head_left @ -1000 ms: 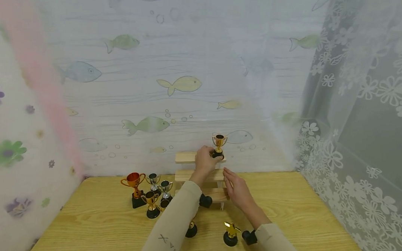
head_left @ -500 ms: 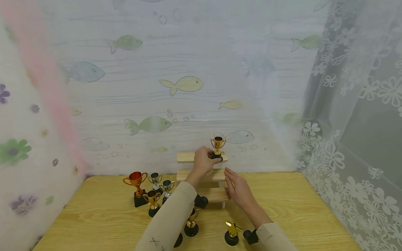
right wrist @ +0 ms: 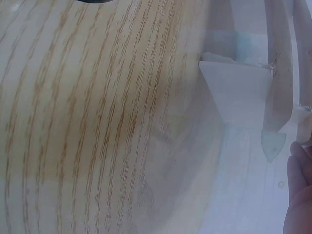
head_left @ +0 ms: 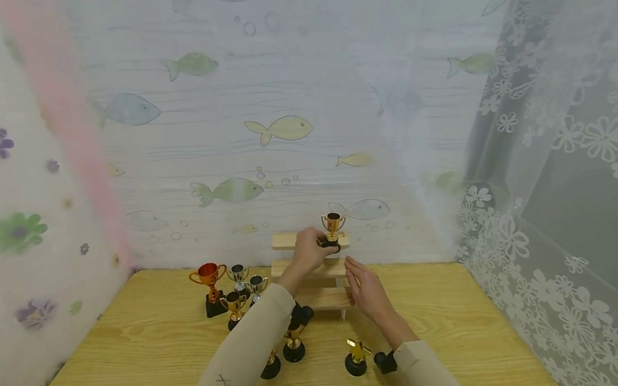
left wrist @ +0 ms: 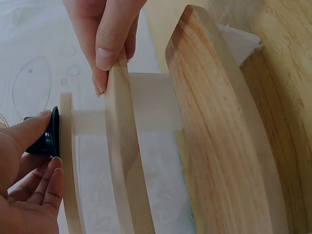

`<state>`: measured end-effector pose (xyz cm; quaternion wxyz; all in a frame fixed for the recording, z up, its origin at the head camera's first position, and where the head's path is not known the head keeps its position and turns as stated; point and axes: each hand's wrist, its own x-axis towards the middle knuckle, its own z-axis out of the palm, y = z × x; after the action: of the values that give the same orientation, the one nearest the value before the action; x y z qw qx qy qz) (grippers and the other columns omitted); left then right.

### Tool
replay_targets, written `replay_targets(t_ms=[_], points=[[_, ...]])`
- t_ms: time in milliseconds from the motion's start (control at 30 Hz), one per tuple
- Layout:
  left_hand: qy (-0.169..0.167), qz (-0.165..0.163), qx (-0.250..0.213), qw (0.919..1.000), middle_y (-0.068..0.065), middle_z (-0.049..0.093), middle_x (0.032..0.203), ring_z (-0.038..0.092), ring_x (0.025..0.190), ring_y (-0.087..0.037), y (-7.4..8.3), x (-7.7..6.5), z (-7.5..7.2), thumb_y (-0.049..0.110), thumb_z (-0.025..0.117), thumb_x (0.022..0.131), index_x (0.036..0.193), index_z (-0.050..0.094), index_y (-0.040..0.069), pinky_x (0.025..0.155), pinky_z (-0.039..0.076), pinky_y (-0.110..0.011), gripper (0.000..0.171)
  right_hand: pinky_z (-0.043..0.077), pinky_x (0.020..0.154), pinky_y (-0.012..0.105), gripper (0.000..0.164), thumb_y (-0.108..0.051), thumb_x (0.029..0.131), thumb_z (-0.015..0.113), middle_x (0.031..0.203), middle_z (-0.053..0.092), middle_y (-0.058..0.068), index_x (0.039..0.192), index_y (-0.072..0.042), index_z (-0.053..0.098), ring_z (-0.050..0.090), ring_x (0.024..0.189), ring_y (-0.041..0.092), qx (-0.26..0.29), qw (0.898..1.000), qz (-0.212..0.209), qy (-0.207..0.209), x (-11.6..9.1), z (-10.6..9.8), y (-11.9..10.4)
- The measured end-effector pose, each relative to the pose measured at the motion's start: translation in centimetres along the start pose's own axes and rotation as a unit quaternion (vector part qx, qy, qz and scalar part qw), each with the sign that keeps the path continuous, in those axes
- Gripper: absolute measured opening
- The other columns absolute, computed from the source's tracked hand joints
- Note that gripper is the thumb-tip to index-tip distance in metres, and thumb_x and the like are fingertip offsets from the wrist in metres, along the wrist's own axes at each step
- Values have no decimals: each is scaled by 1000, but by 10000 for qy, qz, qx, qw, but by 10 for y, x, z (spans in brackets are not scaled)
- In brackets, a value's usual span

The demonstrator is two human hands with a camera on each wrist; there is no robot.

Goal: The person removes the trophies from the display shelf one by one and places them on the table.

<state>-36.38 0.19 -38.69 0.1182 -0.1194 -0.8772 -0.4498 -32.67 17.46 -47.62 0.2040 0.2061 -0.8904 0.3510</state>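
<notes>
A small gold trophy cup (head_left: 333, 222) with two handles stands upright at the right part of the top step of a three-step wooden stand (head_left: 284, 241). My left hand (head_left: 309, 252) pinches its black base (left wrist: 45, 134), thumb on one side and fingers below in the left wrist view. That base sits right against the top board. My right hand (head_left: 369, 293) is at the right end of the middle step, where thumb and fingers (left wrist: 108, 41) pinch the board's end. In the right wrist view only part of this hand shows, at the right edge.
Left of the stand are a bronze-red trophy (head_left: 208, 276), silver trophies (head_left: 238, 275) and a gold one (head_left: 234, 302). More gold trophies (head_left: 294, 348) stand in front, partly behind the left sleeve. A gold star trophy (head_left: 356, 356) stands near the right wrist camera (head_left: 385, 362).
My left hand and the gold trophy have shifted slightly left and down along the top step. The left forearm has swung left, uncovering trophies in front. My right hand stays at the middle step.
</notes>
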Motion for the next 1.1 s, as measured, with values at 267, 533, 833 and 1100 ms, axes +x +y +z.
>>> replay_targets(t_ms=[267, 533, 833, 1100], points=[[-3, 43, 91, 9999, -10, 70, 99, 63, 85, -22, -1, -8, -2, 16, 86, 85, 102, 78, 0, 70, 54, -36, 24, 44, 106, 55, 38, -11, 108, 51, 152, 50, 20, 140, 9, 56, 52, 135, 40, -17, 10000, 6, -2, 0, 0, 0], [-81, 63, -2, 9999, -10, 69, 94, 55, 77, -19, 0, -21, -6, 15, 85, 85, 100, 79, 1, 62, 44, -30, 22, 44, 107, 55, 39, -13, 109, 50, 154, 48, 17, 142, 7, 56, 50, 136, 39, -14, 9999, 103, -84, -1, 0, 0], [-185, 117, -29, 9998, -11, 70, 94, 56, 77, -18, -4, -31, -12, 14, 86, 84, 103, 78, -1, 60, 44, -28, 25, 42, 109, 54, 40, -14, 109, 49, 154, 48, 18, 142, 7, 55, 49, 138, 39, 39, 9999, 113, -100, -1, 1, 2], [-239, 283, -184, 9991, -7, 71, 92, 54, 73, -15, -2, -41, -15, 14, 87, 84, 101, 80, 2, 58, 43, -27, 22, 44, 107, 54, 39, -14, 109, 50, 153, 49, 17, 141, 7, 56, 52, 135, 39, -15, 10000, 10, -18, 0, 0, 2]])
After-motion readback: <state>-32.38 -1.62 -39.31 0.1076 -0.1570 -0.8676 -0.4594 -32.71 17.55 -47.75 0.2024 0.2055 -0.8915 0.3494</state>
